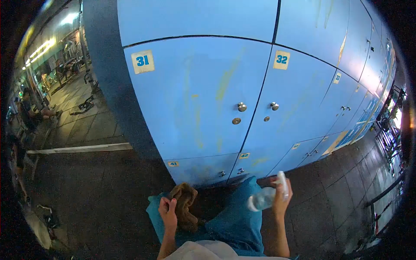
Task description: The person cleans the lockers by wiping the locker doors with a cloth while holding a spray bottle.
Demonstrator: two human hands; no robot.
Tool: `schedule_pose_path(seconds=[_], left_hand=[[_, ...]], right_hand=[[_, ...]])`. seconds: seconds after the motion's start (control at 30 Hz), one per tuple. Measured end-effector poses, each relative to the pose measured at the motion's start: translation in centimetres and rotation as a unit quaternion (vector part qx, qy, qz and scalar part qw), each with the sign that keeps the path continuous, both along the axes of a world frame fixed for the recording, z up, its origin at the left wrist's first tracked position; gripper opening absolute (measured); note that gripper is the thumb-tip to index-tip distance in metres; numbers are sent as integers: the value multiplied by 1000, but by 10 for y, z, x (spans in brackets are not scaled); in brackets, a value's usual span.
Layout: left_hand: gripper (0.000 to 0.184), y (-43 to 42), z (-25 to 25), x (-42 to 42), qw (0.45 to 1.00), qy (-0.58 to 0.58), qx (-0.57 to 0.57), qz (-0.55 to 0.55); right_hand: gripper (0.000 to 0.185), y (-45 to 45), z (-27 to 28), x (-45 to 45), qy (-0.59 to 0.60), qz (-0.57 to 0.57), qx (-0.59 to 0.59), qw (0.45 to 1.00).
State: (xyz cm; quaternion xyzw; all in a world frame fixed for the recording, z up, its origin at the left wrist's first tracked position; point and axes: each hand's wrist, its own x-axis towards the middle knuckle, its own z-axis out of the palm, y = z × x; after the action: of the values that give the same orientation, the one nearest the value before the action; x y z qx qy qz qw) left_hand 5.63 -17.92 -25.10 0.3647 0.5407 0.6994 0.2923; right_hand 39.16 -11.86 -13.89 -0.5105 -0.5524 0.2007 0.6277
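A brown cloth hangs in front of my left knee, its upper end in my left hand, whose fingers are closed on it. My right hand is wrapped round the neck of a clear spray bottle with a white top; the bottle tilts, its base toward the left. Both hands are low in the view, below the blue locker doors. Locker door 31, with yellowish streaks, faces me, and locker door 32 is to its right. Neither hand touches the doors.
Small round knobs stick out from the doors. More lockers run away to the right, toward gym equipment. Dark floor tiles lie below. At the far left are a mirror and a seated person.
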Motion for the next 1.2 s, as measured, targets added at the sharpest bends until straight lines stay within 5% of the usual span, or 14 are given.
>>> schedule_pose_path(seconds=[0.1,0.2,0.3,0.33,0.47,0.5,0.6,0.63,0.67,0.7,0.73,0.8,1.13,1.2], left_hand=[[31,4,-1,1,997,66,-38,25],[19,15,31,5,999,-7,36,-10],[19,31,143,12,997,52,52,37],[24,40,173,-1,984,149,91,30],[21,68,353,9,888,351,277,104],[22,80,400,12,778,485,365,159],[30,114,517,50,703,612,322,164],[32,138,548,62,644,646,355,206],[35,159,574,76,580,674,386,245],[37,157,595,103,605,693,307,244],[39,155,612,125,628,705,225,241],[37,195,629,133,560,746,211,293],[32,261,646,118,648,640,348,224],[31,271,653,110,622,653,357,245]], right_hand=[[34,-5,-31,41,23,-102,-10,994],[25,-11,-57,72,9,-164,-10,986],[22,-20,-65,90,21,-183,-25,982],[22,-22,-70,95,46,-180,-30,982],[37,-25,-59,69,100,-247,-42,963],[43,-17,-95,84,174,-202,-9,964],[50,-22,-75,89,110,-61,-82,989],[46,-13,-92,81,116,-165,-52,978],[41,-13,-77,74,135,-127,-61,981],[35,-21,-49,69,152,-88,-70,982],[30,-28,-33,67,166,-51,-81,981],[26,-31,-30,72,150,-63,-97,982],[25,-68,-44,110,139,-140,-91,976],[25,-74,-36,112,175,-146,-135,964]])
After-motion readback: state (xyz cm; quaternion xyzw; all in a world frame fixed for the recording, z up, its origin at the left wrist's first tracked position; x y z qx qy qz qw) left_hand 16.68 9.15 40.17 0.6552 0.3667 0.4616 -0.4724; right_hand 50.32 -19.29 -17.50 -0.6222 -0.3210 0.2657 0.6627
